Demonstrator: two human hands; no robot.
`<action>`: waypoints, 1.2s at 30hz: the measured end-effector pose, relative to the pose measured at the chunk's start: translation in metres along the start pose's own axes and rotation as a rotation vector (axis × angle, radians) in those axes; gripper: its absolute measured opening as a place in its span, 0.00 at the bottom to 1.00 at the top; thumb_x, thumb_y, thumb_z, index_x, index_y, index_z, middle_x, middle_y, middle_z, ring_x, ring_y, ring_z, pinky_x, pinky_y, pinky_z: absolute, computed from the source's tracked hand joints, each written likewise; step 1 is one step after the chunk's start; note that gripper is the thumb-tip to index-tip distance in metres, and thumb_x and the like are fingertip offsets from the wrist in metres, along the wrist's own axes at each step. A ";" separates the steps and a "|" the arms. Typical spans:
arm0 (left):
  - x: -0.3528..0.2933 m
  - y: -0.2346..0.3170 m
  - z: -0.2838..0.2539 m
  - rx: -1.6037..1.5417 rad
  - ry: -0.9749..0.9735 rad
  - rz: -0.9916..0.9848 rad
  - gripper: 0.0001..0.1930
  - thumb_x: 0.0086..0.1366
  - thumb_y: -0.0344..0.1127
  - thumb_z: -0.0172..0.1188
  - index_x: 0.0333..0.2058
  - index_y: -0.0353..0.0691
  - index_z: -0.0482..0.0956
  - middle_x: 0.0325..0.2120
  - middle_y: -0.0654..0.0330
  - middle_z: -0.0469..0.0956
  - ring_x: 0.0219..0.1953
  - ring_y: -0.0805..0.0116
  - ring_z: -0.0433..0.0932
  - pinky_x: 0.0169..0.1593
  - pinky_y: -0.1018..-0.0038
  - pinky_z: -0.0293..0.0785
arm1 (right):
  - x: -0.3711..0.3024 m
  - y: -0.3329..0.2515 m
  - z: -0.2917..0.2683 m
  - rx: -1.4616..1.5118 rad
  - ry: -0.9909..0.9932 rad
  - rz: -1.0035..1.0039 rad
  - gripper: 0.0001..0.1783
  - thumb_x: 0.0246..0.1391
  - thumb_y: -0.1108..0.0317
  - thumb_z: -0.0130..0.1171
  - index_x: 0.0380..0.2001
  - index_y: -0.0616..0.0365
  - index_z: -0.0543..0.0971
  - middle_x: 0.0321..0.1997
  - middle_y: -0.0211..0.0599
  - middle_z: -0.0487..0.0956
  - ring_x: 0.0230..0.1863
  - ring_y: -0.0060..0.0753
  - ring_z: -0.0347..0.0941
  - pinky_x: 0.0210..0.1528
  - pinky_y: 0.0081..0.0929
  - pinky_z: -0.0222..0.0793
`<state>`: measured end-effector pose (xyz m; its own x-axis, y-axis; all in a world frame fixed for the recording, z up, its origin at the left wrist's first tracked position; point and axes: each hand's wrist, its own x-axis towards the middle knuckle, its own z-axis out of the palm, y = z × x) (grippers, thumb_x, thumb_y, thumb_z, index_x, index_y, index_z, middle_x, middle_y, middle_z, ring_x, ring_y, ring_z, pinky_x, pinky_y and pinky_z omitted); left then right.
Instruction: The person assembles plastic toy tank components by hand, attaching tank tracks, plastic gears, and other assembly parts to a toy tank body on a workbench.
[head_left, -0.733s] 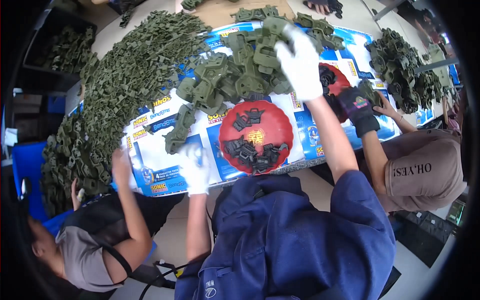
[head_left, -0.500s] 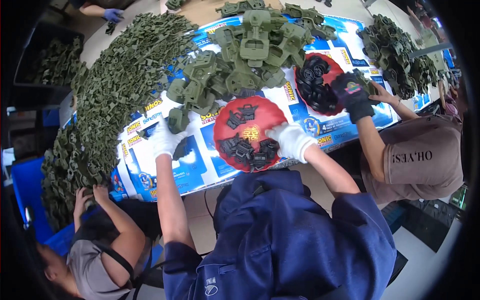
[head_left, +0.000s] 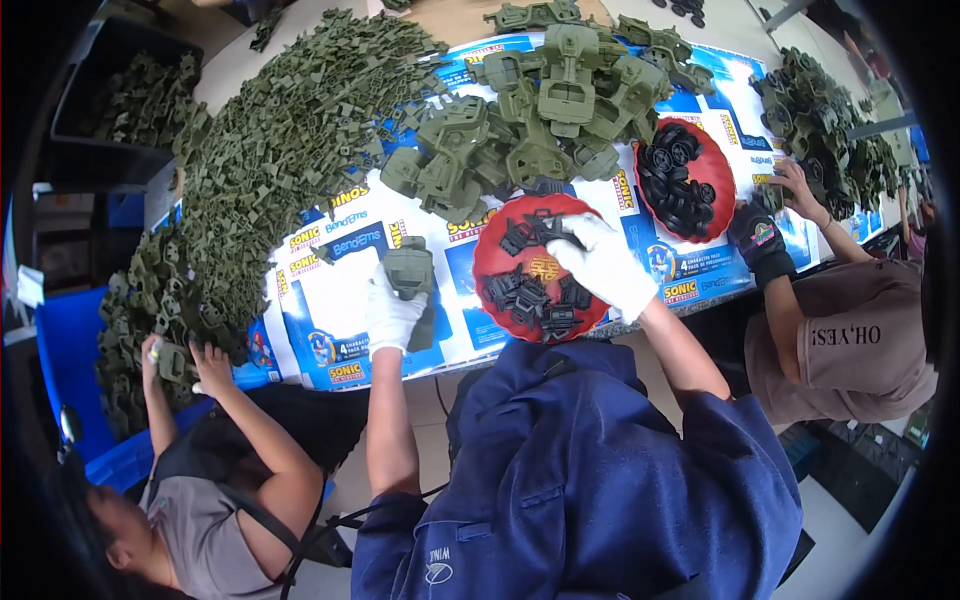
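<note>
My left hand (head_left: 394, 312), in a white glove, is closed on the side of a green plastic toy vehicle part (head_left: 410, 268) over the printed sheet. More green plastic (head_left: 424, 326) shows beside that palm; whether it is the same piece I cannot tell. Over a red scalloped dish (head_left: 494, 262) reaches my right hand (head_left: 606, 268), also white-gloved. Its fingertips are pinched at a small black plastic part near the dish's upper side, partly hidden by the fingers. Several black plastic parts (head_left: 535, 303) lie in the dish's lower half.
Large green vehicle bodies (head_left: 565, 100) are heaped beyond the dish, and small green parts (head_left: 300, 120) spread across the left. A second red dish (head_left: 722, 165) holds black wheels (head_left: 672, 150). Co-workers sit on both sides; the right one's black-gloved hand (head_left: 758, 240) is close to that dish.
My right hand has moved from the dish's right rim in over the black parts. My left hand now grips the green part more upright. The whole view has shifted.
</note>
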<state>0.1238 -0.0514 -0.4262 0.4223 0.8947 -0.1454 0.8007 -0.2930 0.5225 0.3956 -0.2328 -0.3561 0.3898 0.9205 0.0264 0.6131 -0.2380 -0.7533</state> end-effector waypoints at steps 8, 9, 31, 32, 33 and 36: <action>-0.026 -0.046 0.019 -0.421 -0.033 -0.681 0.30 0.57 0.55 0.67 0.42 0.28 0.80 0.37 0.44 0.82 0.40 0.51 0.82 0.44 0.65 0.76 | 0.005 -0.018 0.016 0.284 -0.022 0.169 0.17 0.56 0.71 0.57 0.49 0.66 0.76 0.44 0.46 0.79 0.46 0.39 0.76 0.53 0.29 0.69; -0.029 -0.055 0.012 -0.360 -0.161 -0.747 0.31 0.56 0.57 0.67 0.42 0.30 0.81 0.36 0.44 0.83 0.38 0.50 0.82 0.42 0.65 0.76 | 0.005 -0.018 0.013 0.332 0.012 0.230 0.20 0.56 0.71 0.57 0.52 0.67 0.74 0.47 0.47 0.79 0.49 0.39 0.76 0.55 0.28 0.69; -0.008 -0.008 -0.031 0.197 -0.590 -0.034 0.46 0.45 0.53 0.73 0.59 0.36 0.64 0.46 0.45 0.79 0.49 0.50 0.79 0.54 0.64 0.73 | -0.089 -0.030 -0.009 1.102 -0.424 0.475 0.29 0.54 0.73 0.49 0.61 0.58 0.68 0.51 0.40 0.78 0.18 0.13 0.64 0.19 0.13 0.61; -0.017 0.004 -0.046 -0.096 -0.608 -0.061 0.48 0.45 0.51 0.75 0.60 0.34 0.62 0.47 0.47 0.79 0.50 0.54 0.79 0.56 0.66 0.72 | -0.080 -0.027 -0.009 1.084 -0.300 0.471 0.31 0.55 0.69 0.49 0.64 0.59 0.65 0.50 0.38 0.79 0.21 0.12 0.66 0.22 0.12 0.61; -0.028 0.008 -0.054 -0.392 -0.613 -0.096 0.51 0.44 0.50 0.76 0.62 0.33 0.60 0.48 0.48 0.79 0.51 0.57 0.78 0.57 0.69 0.71 | -0.066 -0.032 -0.010 1.049 -0.209 0.436 0.32 0.55 0.67 0.50 0.65 0.59 0.64 0.50 0.38 0.78 0.24 0.12 0.67 0.25 0.12 0.62; -0.056 0.048 -0.079 -0.698 -0.762 -0.040 0.54 0.43 0.51 0.77 0.64 0.33 0.58 0.52 0.49 0.77 0.54 0.60 0.76 0.60 0.70 0.68 | -0.025 -0.045 -0.004 0.958 -0.185 0.133 0.34 0.61 0.65 0.52 0.69 0.56 0.58 0.57 0.38 0.76 0.33 0.14 0.67 0.36 0.14 0.66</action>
<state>0.1051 -0.0890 -0.3259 0.7522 0.3775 -0.5401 0.4983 0.2104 0.8411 0.3615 -0.2463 -0.3202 0.2511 0.9579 -0.1393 -0.2762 -0.0671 -0.9587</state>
